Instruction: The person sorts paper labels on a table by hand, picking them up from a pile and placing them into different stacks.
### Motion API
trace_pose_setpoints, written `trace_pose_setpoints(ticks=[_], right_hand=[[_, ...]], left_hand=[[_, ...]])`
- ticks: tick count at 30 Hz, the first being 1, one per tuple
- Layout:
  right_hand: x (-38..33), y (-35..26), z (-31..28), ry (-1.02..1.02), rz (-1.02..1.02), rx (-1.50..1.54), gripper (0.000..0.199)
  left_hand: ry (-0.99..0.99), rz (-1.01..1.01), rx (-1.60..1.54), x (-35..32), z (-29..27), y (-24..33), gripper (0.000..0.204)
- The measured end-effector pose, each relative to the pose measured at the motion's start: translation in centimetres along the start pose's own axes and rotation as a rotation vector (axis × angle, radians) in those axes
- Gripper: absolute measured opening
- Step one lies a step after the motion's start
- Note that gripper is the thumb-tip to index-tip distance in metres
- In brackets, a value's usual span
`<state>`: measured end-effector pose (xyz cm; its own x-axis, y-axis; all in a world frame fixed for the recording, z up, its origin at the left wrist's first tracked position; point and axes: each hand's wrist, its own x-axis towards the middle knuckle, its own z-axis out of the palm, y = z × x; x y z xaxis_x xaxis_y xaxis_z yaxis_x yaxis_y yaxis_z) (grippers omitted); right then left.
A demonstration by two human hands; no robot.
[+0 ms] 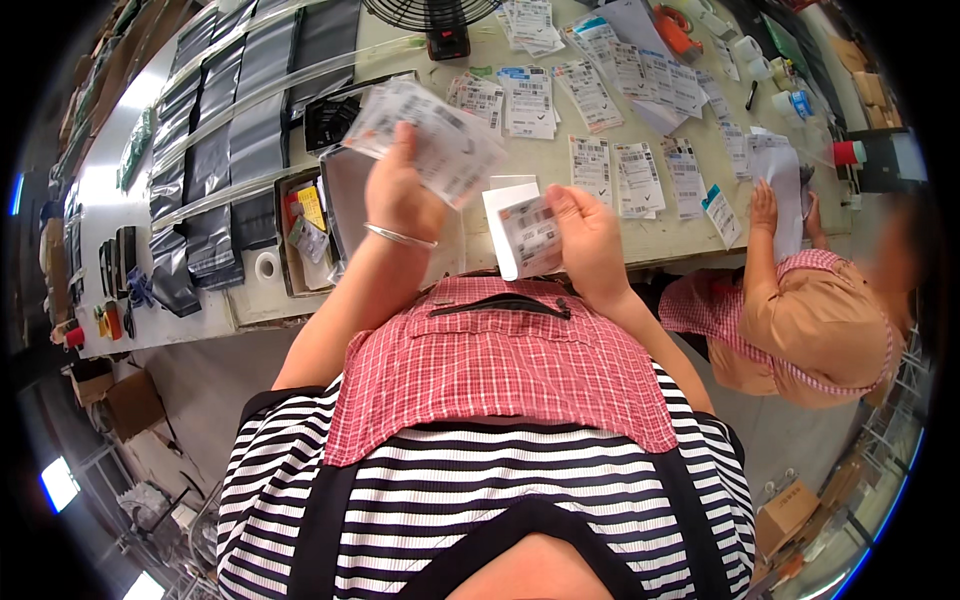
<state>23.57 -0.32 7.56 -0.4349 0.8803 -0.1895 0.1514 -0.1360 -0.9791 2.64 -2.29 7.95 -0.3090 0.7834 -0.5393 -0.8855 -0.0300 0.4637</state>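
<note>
Left hand (405,200): closed on a loose stack of printed labels (430,140), thumb laid over the top sheet. The stack is held up over the pale table (548,162), spread at its edges and slightly blurred; I cannot count the sheets. A silver bangle (400,237) circles my left wrist.

Right hand (592,240): grasping a smaller printed piece (530,238), thumb on its face near the upper right corner. A white strip (502,225) shows along its left side; whether the two are one folded sheet I cannot tell. This piece is in front of my checked apron (500,375), to the right of the stack and apart from it.

Beyond my hands, label piles (640,180) lie in uneven rows, several bearing tick marks. Left of the stack: a black tray (325,125), then dark plastic bags (258,130) in overlapping columns. Nearer to me is an open box with a yellow packet (311,207) inside; a white roll (267,266) stands just beside it. Far side: a black fan cage (430,12); farther right, an orange-red tape dispenser (678,30). At right, a co-worker (815,320) handles a white sheet (777,190).
</note>
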Motion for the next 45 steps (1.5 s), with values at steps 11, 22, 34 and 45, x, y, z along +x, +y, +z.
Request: trace_pose_setpoints(ticks=[11,22,34,45], right_hand=[[5.0,-1.4,0.5,0.143,-0.074,-0.09,0.038],[1.0,-1.2,-0.5,-0.235,0.025,0.071,0.039],[0.1,0.1,-0.1,-0.003,-0.044,0.106,0.036],[5.7,-0.2,-0.1,0.119,-0.088,-0.14,0.034]], left_hand=[[-0.336,-0.025,0.771,-2.2,0.0,-2.0,0.052],[-0.299,-0.032,0.274,-0.2,-0.8,-1.1,0.039],[-0.025,0.008,0.012,-0.4,1.0,0.5,0.037],[-0.373,-0.066,0.873,-2.7,0.7,-1.5,0.053]])
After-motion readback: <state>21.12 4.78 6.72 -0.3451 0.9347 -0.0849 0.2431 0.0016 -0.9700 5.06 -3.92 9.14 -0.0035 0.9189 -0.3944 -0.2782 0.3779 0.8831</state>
